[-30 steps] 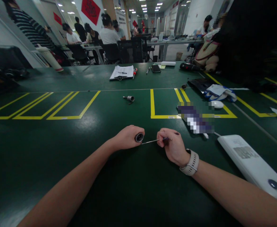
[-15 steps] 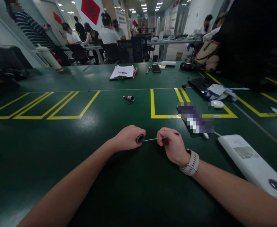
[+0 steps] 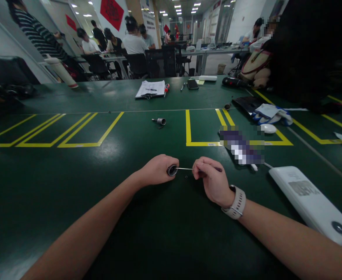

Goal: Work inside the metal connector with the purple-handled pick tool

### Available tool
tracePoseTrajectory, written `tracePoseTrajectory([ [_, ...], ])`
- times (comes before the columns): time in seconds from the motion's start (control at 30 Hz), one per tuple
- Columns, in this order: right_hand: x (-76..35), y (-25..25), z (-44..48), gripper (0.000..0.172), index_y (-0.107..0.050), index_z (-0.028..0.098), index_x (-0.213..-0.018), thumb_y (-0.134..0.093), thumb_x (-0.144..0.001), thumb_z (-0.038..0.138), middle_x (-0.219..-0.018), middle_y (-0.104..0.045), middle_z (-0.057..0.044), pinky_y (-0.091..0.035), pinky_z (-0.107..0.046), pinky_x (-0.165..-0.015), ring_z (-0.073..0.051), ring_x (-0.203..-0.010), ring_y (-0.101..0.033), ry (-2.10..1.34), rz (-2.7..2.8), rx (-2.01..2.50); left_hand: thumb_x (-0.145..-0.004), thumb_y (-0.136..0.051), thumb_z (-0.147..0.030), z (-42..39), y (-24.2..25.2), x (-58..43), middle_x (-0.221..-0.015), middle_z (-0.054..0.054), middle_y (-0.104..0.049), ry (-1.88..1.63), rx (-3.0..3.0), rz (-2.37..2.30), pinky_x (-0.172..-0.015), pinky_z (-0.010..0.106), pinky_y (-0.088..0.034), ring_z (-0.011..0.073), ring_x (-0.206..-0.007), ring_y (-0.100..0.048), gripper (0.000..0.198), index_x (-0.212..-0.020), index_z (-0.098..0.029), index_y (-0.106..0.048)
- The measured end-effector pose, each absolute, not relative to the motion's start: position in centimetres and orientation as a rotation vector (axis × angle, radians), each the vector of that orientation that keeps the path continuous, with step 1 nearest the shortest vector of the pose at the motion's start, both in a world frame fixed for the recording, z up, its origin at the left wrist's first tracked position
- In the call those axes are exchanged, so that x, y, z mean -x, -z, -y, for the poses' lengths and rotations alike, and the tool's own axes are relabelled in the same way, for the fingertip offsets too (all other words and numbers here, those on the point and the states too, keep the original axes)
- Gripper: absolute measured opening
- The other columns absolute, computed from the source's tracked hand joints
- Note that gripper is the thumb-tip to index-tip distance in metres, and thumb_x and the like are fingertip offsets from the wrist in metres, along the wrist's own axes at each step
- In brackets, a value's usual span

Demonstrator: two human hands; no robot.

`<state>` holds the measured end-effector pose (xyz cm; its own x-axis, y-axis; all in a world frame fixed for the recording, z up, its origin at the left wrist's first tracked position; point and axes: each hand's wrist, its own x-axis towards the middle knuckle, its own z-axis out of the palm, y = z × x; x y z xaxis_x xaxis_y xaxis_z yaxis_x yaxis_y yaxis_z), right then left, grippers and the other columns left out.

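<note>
My left hand (image 3: pixel 160 169) is wrapped round a dark, hollow round part (image 3: pixel 172 170), its opening turned toward the right. My right hand (image 3: pixel 210 175) grips a thin screwdriver-like tool by its dark handle (image 3: pixel 218 169). The tool's metal shaft (image 3: pixel 185 168) spans the gap between the hands, its tip at the opening of the round part. Below the shaft a tiny ring (image 3: pixel 186 177) lies on the green table (image 3: pixel 147 233). Farther back lies a metal cylindrical piece with a thin stem (image 3: pixel 159 121).
On the right are a white power bank (image 3: pixel 311 202), a phone (image 3: pixel 239 147), a white mouse (image 3: pixel 268 128) and a cloth (image 3: pixel 271 114). Toward the back lie a clipboard (image 3: pixel 151 88) and a red screwdriver (image 3: pixel 167 88). People sit beyond the table.
The tool's shaft has risen slightly at my right hand, and its tip is now at the part's opening. The tiny ring now shows on the table below the shaft.
</note>
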<state>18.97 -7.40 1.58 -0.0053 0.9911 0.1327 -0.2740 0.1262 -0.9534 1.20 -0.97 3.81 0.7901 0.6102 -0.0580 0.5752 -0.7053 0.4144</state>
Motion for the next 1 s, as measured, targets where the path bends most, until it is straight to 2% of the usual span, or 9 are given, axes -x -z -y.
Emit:
tracePoseTrajectory([
  [0.13, -18.9, -2.1, 8.4, 0.025, -0.055, 0.018, -0.061, -0.046, -0.084, 0.022, -0.06, -0.051, 0.001, -0.036, -0.029, -0.059, -0.014, -0.06, -0.049, -0.966, 1.485, 1.009, -0.074, -0.052, -0.015, 0.8, -3.4, -1.2, -0.065, -0.003, -0.055, -0.168, -2.567, -0.898, -0.065, 0.025, -0.039, 0.0106, -0.062, -0.051, 0.004, -0.07, -0.016, -0.052],
  [0.27, -18.7, -2.6, 9.0, 0.023, -0.055, 0.018, -0.063, -0.046, -0.085, 0.021, -0.063, -0.052, 0.0, -0.035, -0.03, -0.06, -0.015, -0.062, -0.048, -0.784, 1.691, 1.055, -0.074, -0.052, -0.014, 0.9, -3.0, -1.4, -0.065, -0.002, -0.056, -0.226, -2.571, -0.95, -0.061, 0.024, -0.039, 0.0117, -0.062, -0.052, 0.005, -0.069, -0.016, -0.052],
  [0.57, -18.7, -1.2, 7.1, 0.024, -0.055, 0.018, -0.054, -0.051, -0.078, 0.021, -0.051, -0.049, 0.002, -0.032, -0.026, -0.052, -0.012, -0.051, -0.044, -1.409, 0.962, 0.922, -0.073, -0.056, -0.014, 1.0, -1.0, -1.6, -0.066, -0.002, -0.056, -0.508, -2.606, -1.031, -0.062, 0.026, -0.039, 0.0126, -0.062, -0.051, 0.005, -0.071, -0.016, -0.051],
  [0.8, -18.3, -1.8, 7.5, 0.018, -0.062, 0.017, -0.066, -0.055, -0.08, 0.026, -0.062, -0.056, 0.0, -0.036, -0.026, -0.058, -0.013, -0.059, -0.048, -1.534, 0.856, 0.821, -0.079, -0.055, -0.024, 0.7, -0.2, -1.7, -0.064, -0.003, -0.051, -0.92, -2.432, -1.13, -0.058, 0.024, -0.037, 0.0109, -0.059, -0.048, 0.018, -0.064, -0.017, -0.048],
  [1.0, -18.2, -1.6, 7.5, 0.016, -0.063, 0.017, -0.071, -0.055, -0.081, 0.026, -0.069, -0.059, -0.002, -0.039, -0.026, -0.06, -0.013, -0.063, -0.051, -1.558, 0.855, 0.794, -0.079, -0.055, -0.028, 1.1, -0.7, -1.9, -0.064, -0.003, -0.051, -0.938, -2.376, -1.195, -0.057, 0.023, -0.037, 0.0107, -0.06, -0.048, 0.02, -0.064, -0.017, -0.047],
])
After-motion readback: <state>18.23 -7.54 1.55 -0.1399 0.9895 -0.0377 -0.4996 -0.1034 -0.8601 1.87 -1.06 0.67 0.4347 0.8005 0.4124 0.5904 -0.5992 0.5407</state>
